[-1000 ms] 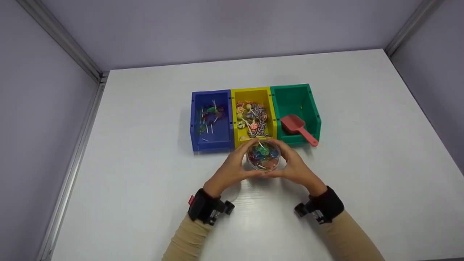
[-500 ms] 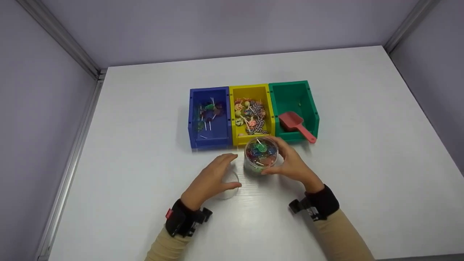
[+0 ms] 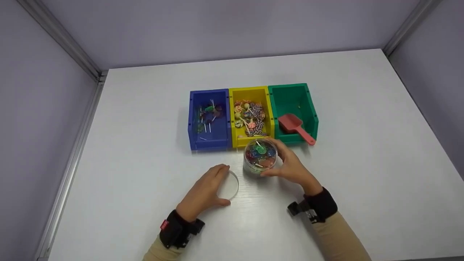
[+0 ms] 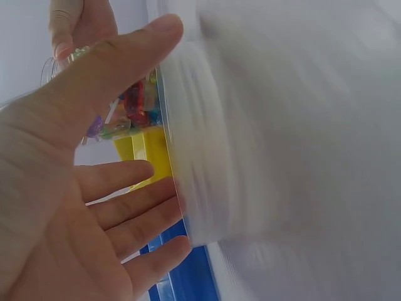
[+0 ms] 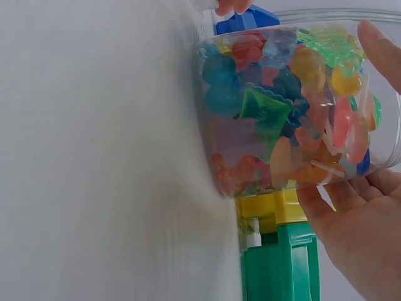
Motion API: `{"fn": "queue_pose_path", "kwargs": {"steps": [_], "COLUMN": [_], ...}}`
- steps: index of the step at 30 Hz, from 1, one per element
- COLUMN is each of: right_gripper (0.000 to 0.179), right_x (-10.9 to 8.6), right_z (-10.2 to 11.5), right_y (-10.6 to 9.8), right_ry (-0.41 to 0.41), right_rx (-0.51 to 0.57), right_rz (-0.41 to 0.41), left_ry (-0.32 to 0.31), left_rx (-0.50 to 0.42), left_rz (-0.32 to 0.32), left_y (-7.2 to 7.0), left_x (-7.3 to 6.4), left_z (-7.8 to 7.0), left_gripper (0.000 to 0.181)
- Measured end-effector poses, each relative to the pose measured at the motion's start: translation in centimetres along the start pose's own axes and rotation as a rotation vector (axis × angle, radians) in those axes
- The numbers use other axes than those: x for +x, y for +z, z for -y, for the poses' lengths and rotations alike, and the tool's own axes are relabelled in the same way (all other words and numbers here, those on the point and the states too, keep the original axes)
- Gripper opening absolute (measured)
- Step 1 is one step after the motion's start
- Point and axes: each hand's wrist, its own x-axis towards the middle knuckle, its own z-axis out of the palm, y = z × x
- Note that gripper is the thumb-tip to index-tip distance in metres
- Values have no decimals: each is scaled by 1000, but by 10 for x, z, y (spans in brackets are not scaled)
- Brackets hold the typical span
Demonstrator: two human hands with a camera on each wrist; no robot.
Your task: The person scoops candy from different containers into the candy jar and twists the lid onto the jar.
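A clear round jar (image 3: 259,158) full of colourful translucent candies stands upright on the table, in front of the yellow bin. My right hand (image 3: 295,169) holds it from the right, thumb at the front and fingers curved behind. In the right wrist view, the jar (image 5: 276,113) shows its bottom against the table, with lollipops near its mouth. To its left, a clear round lid (image 3: 229,186) lies on the table. Around the lid's left side spreads my left hand (image 3: 203,191). In the left wrist view its loosely extended fingers (image 4: 150,226) come right up to the lid's rim (image 4: 197,150).
Behind the jar, three joined bins stand in a row. The blue bin (image 3: 219,134) and yellow bin (image 3: 253,92) contain lollipops. A red scoop (image 3: 291,123) sits in the green bin (image 3: 290,96), its handle sticking over the front edge. Walls border the white table (image 3: 369,145).
My left hand has let go of the jar and moved left and toward me, to the lid. The jar has come down slightly left onto the table, still in my right hand.
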Motion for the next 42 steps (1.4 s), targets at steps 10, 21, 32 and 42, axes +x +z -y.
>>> {"fn": "queue_pose_path", "kwargs": {"steps": [10, 21, 32, 42], "right_gripper": [97, 99, 99, 97], "right_x": [-2, -2, -3, -3], "right_z": [-1, -3, -3, -3], "right_y": [1, 3, 5, 4], "right_ry": [12, 11, 18, -10], "right_rx": [23, 61, 80, 64], "right_rz": [-9, -8, -5, -20], "left_ry": [0, 10, 32, 98], "left_rx": [-31, -67, -188, -406], "left_rz": [-11, -56, -170, -399], "left_y": [3, 0, -12, -19], "left_x": [0, -1, -1, 10], "left_z": [3, 6, 2, -7], "left_gripper": [92, 93, 88, 92]}}
